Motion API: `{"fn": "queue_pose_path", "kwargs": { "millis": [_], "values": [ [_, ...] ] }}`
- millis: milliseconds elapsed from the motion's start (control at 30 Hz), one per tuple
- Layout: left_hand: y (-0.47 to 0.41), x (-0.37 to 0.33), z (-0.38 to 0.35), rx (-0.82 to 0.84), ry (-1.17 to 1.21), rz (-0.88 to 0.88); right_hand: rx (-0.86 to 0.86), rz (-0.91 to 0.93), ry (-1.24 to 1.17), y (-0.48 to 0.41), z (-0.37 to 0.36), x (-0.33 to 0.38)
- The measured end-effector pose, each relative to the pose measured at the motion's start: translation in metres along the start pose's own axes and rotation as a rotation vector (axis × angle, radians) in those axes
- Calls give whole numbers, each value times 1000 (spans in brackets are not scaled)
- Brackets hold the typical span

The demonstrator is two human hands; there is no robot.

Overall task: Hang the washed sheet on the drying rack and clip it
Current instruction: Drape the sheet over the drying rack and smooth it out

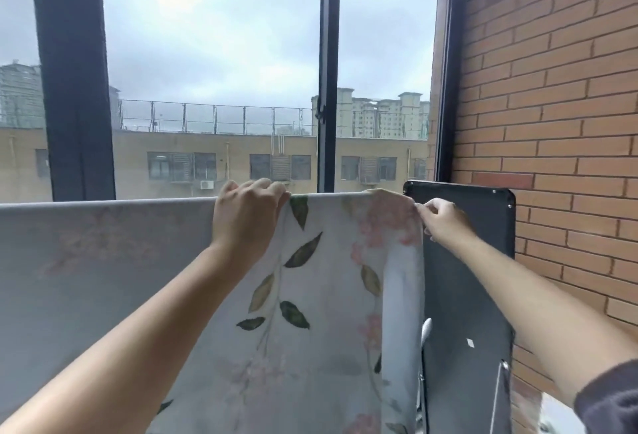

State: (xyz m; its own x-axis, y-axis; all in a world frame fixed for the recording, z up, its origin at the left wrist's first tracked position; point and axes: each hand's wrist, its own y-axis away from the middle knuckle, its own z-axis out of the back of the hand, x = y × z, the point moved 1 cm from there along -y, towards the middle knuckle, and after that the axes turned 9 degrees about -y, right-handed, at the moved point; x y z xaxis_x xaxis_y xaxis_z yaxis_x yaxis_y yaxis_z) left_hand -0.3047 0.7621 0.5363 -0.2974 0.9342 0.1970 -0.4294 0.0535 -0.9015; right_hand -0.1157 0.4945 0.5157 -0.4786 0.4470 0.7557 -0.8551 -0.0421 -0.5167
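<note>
The washed sheet [328, 313] is pale grey with green leaves and pink flowers. It hangs over a horizontal top bar that runs across the view, and the cloth hides the bar itself. My left hand [247, 214] grips the sheet's top fold near the middle, fingers curled over it. My right hand [443, 219] pinches the sheet's right top corner at the edge. A white rack leg [426, 333] shows just right of the hanging edge. No clip is visible.
A dark flat panel [473, 278] stands upright just right of the sheet, behind my right hand. A red brick wall [559, 123] closes the right side. A large black-framed window [328, 71] is directly behind the sheet.
</note>
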Motion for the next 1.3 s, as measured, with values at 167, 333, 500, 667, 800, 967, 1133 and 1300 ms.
{"fn": "queue_pose_path", "kwargs": {
  "millis": [167, 333, 500, 667, 800, 967, 1133, 1300],
  "values": [
    [-21, -20, -13, -2, 43, 69, 130, -2, -217, -21, -9, 1],
    [-42, -38, -25, 63, 53, 88, 87, -176, -506, -50, -6, 2],
    [-71, -71, -31, 63, 48, 62, -89, -265, -737, -89, 31, -17],
    [-94, -110, -47, 124, 32, 28, -141, -248, -823, -126, 67, -41],
    [-101, -150, -58, 206, 19, 4, 5, -354, -736, -152, 78, -75],
    [-102, -185, -69, 308, -53, -8, 323, -425, -618, -171, 75, -120],
    [-102, -209, -66, 329, -75, 15, 512, -421, -666, -176, 76, -137],
    [-116, -231, -69, 200, -54, 131, 308, -319, -825, -199, 96, -129]
  ]
}}
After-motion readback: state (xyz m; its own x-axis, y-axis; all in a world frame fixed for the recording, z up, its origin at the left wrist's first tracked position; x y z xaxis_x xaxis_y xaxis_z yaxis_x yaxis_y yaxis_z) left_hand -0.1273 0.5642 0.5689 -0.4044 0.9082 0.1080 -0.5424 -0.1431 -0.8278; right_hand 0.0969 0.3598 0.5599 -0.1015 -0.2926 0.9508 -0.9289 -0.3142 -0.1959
